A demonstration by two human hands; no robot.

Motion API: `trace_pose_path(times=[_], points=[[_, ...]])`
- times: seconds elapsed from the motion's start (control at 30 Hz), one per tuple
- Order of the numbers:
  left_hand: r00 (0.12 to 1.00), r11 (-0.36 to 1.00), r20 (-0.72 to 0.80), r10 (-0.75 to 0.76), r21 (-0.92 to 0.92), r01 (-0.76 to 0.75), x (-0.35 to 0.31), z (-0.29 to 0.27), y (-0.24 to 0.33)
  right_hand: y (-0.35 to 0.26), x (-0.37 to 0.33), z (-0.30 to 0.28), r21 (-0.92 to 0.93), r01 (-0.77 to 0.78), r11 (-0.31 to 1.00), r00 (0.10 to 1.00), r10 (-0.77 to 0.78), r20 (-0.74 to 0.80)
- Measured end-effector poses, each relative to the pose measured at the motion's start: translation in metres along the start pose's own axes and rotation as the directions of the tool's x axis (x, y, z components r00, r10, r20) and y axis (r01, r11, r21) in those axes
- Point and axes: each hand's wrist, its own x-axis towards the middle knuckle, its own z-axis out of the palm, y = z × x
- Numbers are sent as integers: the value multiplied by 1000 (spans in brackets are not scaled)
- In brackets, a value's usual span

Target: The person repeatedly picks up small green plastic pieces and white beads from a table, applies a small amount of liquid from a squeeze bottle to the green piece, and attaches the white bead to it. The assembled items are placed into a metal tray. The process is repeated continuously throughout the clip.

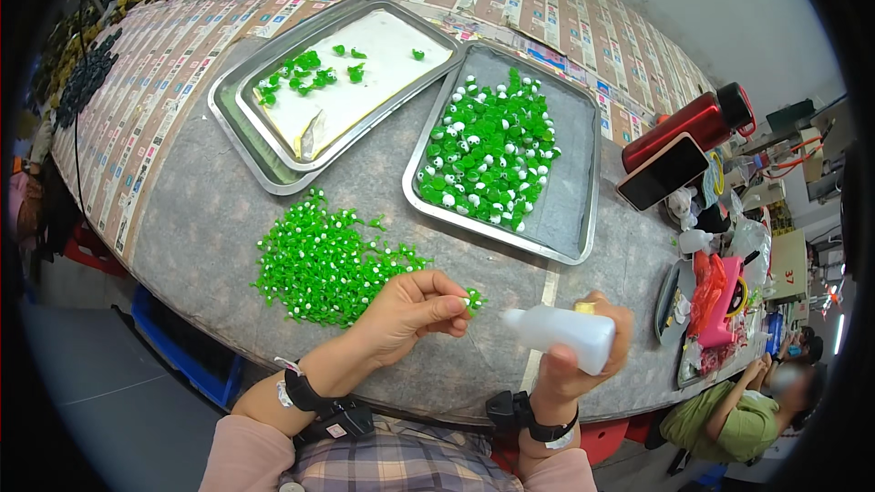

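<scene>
Between the thumb and fingertips of my left hand (410,314) is a small green plastic piece (475,301) with a white spot. My right hand (583,360) is wrapped round a white squeeze bottle (563,335), tilted on its side. Its narrow nozzle points left toward the green piece, with a gap between them. A loose pile of small green pieces with white dots (337,255) lies on the table just beyond my left hand. Farther off, a metal tray (574,191) holds many green and white round pieces.
Left of that tray stand two stacked metal trays (264,164), the upper one lined white with several green pieces. A red flask (679,132) and a phone (663,171) are at the right. Beyond them sits a pink tape dispenser (725,301). A co-worker in green (729,419) sits at the right edge.
</scene>
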Motion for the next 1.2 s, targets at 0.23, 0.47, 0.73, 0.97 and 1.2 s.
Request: trace_pose_path(times=[0.23, 0.47, 0.73, 0.97, 1.2], points=[[1000, 1000, 13, -1, -9, 1, 0, -1, 0, 6, 2, -9, 79, 21, 997, 1000, -21, 0], [996, 995, 34, 79, 61, -81, 0, -2, -1, 6, 2, -14, 119, 31, 992, 997, -23, -70], [956, 933, 15, 292, 216, -289, -1, 2, -3, 11, -4, -19, 112, 14, 994, 999, -18, 36], [954, 927, 7, 299, 234, -292, -1, 2, -3, 9, -3, -8, -56, 31, 998, 999, -30, 13], [953, 930, -41, 300, 236, -283, 0, 2, -3, 17, 15, -49, 50, -100, 994, 982, 107, -157]])
